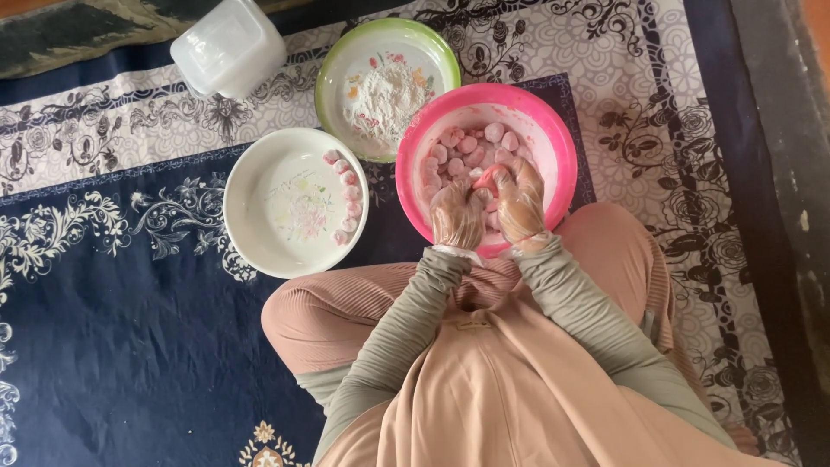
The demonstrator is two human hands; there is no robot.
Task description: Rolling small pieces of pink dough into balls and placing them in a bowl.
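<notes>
Both my hands wear thin clear plastic gloves and meet over a pink bowl (553, 130) holding several small pink dough balls (471, 143). My left hand (456, 216) and my right hand (521, 201) press together on one pink dough piece (486, 178) between the fingertips. A white plate (259, 229) to the left carries a curved row of shaped pink pieces (347, 186) along its right rim. A green-rimmed plate (337, 65) behind holds a heap of white flour (389, 95).
A translucent white plastic container (229, 47) lies at the back left. Everything rests on a dark blue and pale patterned carpet (112, 285). My folded knees in pinkish trousers (337, 311) sit just below the bowl.
</notes>
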